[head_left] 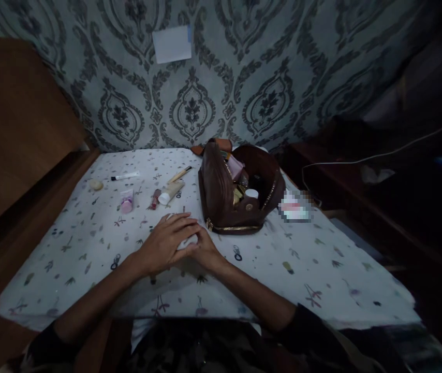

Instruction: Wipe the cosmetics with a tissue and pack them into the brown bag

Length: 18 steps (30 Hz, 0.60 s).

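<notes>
My left hand (170, 241) is curled over a white rounded object (187, 242) just above the near middle of the table. My right hand (206, 252) closes on the same object from the right, and the fingers of both hands meet. Most of the object is covered, so I cannot tell its kind. Right behind my hands stands an unzipped brown bag (217, 191), with a white-lidded container (251, 194) and other small items inside. Nearest on the far left side lie a cream tube (172, 192) with a white cap and a small reddish bottle (155, 199).
On the patterned white tablecloth (89, 290) lie a pink-capped tube (127, 201), a slim black-capped tube (126, 176), a wooden-handled brush (179, 175) and a beige rounded piece (96, 184). A blurred packet (295, 206) sits right of the bag. Wooden furniture (19, 124) borders the left.
</notes>
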Tool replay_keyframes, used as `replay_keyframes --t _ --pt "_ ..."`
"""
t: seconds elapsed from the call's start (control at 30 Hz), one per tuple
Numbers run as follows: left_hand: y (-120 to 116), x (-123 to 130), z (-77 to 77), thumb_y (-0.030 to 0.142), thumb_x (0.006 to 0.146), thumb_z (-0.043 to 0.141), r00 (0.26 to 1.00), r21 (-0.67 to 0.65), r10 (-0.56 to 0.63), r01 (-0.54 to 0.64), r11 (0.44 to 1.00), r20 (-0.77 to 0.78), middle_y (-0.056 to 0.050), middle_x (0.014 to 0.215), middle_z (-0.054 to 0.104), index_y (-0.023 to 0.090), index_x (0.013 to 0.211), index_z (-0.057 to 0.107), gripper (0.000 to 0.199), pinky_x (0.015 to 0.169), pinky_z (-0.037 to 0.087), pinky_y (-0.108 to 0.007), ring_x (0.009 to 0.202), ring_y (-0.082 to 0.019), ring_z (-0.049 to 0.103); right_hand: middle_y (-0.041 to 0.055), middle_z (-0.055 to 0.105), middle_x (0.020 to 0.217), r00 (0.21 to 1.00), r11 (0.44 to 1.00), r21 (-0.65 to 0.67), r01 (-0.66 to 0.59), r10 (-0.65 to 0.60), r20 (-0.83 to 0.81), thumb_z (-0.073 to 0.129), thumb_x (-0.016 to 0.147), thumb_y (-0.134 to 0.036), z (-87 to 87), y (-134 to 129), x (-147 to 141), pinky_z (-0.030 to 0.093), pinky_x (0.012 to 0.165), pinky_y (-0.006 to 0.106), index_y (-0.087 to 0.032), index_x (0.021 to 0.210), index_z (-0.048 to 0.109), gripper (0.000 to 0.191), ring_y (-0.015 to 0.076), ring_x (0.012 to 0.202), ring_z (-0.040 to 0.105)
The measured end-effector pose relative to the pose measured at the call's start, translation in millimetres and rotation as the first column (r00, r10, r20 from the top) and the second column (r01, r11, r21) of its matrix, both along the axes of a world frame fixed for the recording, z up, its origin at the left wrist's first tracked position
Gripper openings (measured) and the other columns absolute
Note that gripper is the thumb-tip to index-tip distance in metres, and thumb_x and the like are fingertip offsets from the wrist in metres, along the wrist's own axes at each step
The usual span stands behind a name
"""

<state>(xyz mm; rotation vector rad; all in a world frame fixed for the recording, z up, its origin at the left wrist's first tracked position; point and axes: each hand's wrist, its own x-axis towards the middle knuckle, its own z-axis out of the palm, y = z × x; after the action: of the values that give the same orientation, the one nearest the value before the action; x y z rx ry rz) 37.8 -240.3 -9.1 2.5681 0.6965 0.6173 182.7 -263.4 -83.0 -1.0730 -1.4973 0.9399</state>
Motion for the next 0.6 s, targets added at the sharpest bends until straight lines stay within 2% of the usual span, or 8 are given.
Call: replay_keyframes --t 0.07,0.13,0.2,0.27,0.4,0.47,0.5,0.6 --pt "6.2 0.3 -5.4 0.04 0.098 0.047 0.996 -0.129 0.053 -0.044 0.991 0.074 -0.013 0.132 0.064 0.021 0.126 0.065 0.038 0.108 0.043 -0.045 0.125 -0.028 0.056 0.0025 0.068 0.094 0.999 0.998 -0.061 -0.029 0.027 -0.03 0.07 0.064 -0.02 5.7 -1.7 1.8 0.054 0.079 0.033 -0.019 0.107 0.059 0.045 0.0215 0.088 0.064" --pt "12.7 -2.5 -5.7 0.042 0.097 0.048 0.982 -0.327 0.124 -0.071 0.942 0.144 -0.012 0.132 0.065 0.02 0.127 0.065 0.041 0.105 0.045 -0.041 0.121 -0.027 0.059 -0.0024 0.065 0.085 0.999 0.993 -0.109 -0.034 0.032 -0.016 0.071 0.059 -0.019 12.2 -4.7 1.7 0.052 0.072 0.03 -0.019 0.112 0.059 0.054 0.0175 0.076 0.061" --pt "18.1 -5.1 -6.1 0.047 0.095 0.051 0.961 -0.523 0.198 -0.071 0.849 0.191 -0.01 0.13 0.066 0.02 0.126 0.066 0.043 0.106 0.044 -0.04 0.122 -0.028 0.059 -0.0014 0.065 0.088 1.0 0.997 -0.079 -0.009 0.012 0.026 0.072 0.059 -0.019 15.8 -7.9 0.7 0.051 0.075 0.031 -0.018 0.116 0.058 0.059 0.0172 0.077 0.06" --pt "21.5 -5.3 -9.6 0.051 0.091 0.057 0.934 -0.675 0.267 -0.039 0.737 0.237 -0.011 0.127 0.068 0.019 0.123 0.068 0.046 0.106 0.044 -0.04 0.121 -0.03 0.06 0.0038 0.066 0.102 0.999 1.0 -0.001 0.006 -0.006 0.04 0.073 0.061 -0.021 15.2 -9.9 -0.3 0.05 0.083 0.034 -0.018 0.119 0.058 0.059 0.0206 0.089 0.061" --pt "20.8 -0.7 -20.1 0.056 0.087 0.06 0.811 -0.832 0.467 0.042 0.553 0.352 -0.013 0.112 0.073 0.015 0.114 0.071 0.051 0.097 0.048 -0.038 0.109 -0.03 0.066 0.0065 0.066 0.111 1.0 1.0 0.025 -0.007 0.008 -0.025 0.074 0.06 -0.019 8.9 -8.1 -1.8 0.049 0.088 0.034 -0.019 0.116 0.059 0.058 0.0228 0.098 0.062" --pt "17.7 0.6 -21.9 0.059 0.088 0.055 0.758 -0.845 0.552 -0.003 0.535 0.347 -0.011 0.108 0.074 0.015 0.113 0.071 0.053 0.093 0.049 -0.037 0.103 -0.028 0.067 0.006 0.066 0.113 0.991 1.0 0.011 -0.012 0.013 -0.132 0.074 0.058 -0.017 8.0 -5.6 -2.5 0.048 0.091 0.033 -0.02 0.115 0.058 0.059 0.0225 0.103 0.062" --pt "15.8 0.5 -22.1 0.059 0.09 0.051 0.748 -0.833 0.573 -0.051 0.551 0.334 -0.01 0.107 0.074 0.016 0.113 0.071 0.053 0.092 0.049 -0.036 0.101 -0.027 0.067 0.006 0.065 0.116 0.981 1.0 -0.002 -0.013 0.012 -0.195 0.074 0.059 -0.017 8.4 -4.3 -2.8 0.047 0.093 0.033 -0.021 0.115 0.058 0.059 0.0223 0.106 0.062" --pt "11.1 -2.6 -24.6 0.061 0.094 0.04 0.762 -0.721 0.549 -0.161 0.673 0.342 -0.008 0.112 0.071 0.019 0.118 0.067 0.056 0.092 0.047 -0.034 0.101 -0.024 0.064 0.005 0.066 0.118 0.938 0.996 -0.082 -0.03 0.0 -0.348 0.076 0.061 -0.019 11.2 -1.4 -2.1 0.045 0.099 0.033 -0.022 0.115 0.06 0.056 0.0213 0.11 0.061"
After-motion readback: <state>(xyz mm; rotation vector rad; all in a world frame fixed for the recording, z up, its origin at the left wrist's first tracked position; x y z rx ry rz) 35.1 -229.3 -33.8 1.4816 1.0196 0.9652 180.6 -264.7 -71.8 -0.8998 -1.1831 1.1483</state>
